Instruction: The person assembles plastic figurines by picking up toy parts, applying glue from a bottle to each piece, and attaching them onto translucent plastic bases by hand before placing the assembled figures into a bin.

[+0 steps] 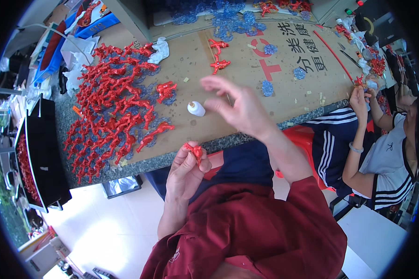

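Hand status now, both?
Left hand: closed, holding a red figurine.
Right hand: open, fingers spread beside the small white bottle.

The left hand pinches a glossy red figurine; the right hand, fingers parted, is just beside a white nozzle bottle on the cardboard-covered surface.

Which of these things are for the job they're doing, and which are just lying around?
Probably for the job:
red figure in the left hand
white bottle near the open right hand
other red figures on the left
blue clear pieces

Probably just lying about:
crumpled white tissue
little yellowish scraps
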A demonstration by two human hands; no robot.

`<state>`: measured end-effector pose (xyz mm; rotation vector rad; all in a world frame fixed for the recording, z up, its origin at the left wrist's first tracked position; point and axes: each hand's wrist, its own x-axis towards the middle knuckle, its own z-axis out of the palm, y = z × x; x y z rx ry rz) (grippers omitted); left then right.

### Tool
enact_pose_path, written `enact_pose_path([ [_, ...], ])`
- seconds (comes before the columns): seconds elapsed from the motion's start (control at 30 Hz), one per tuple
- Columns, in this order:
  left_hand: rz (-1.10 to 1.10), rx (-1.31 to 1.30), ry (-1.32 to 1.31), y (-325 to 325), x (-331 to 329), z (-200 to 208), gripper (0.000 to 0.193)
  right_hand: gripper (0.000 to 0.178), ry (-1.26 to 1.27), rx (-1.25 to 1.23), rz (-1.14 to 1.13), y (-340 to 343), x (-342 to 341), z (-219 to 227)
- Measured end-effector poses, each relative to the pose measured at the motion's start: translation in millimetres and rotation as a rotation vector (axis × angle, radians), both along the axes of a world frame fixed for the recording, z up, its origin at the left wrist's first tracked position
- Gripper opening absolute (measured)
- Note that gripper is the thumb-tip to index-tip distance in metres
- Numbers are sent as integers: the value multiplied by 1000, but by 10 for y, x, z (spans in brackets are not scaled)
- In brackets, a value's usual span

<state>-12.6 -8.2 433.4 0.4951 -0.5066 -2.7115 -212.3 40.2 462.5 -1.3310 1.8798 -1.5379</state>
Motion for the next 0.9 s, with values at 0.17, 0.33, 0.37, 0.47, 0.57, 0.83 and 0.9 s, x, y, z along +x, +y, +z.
enact_pose_path([
  [0.17,-38,50,43,-19,-78,23,21,33,513,262,-247,-427,-1125,0],
  [0.33,-74,-7,0,16,-154,40,21,43,863,401,-130,-669,-1390,-89],
  [0.37,-78,-1,-4,21,-160,28,21,41,812,413,-100,-606,-1370,-74],
  [0.47,-82,11,-11,19,-120,18,21,37,702,441,-31,-353,-1133,-11],
  [0.57,-77,4,-10,7,-76,-14,21,32,571,446,38,-102,-870,134],
  [0.83,-115,4,-47,57,-169,34,21,25,871,208,-352,-186,-1724,-42],
  [0.9,-126,0,-33,74,-162,10,21,24,854,218,-322,-224,-1788,-102],
])
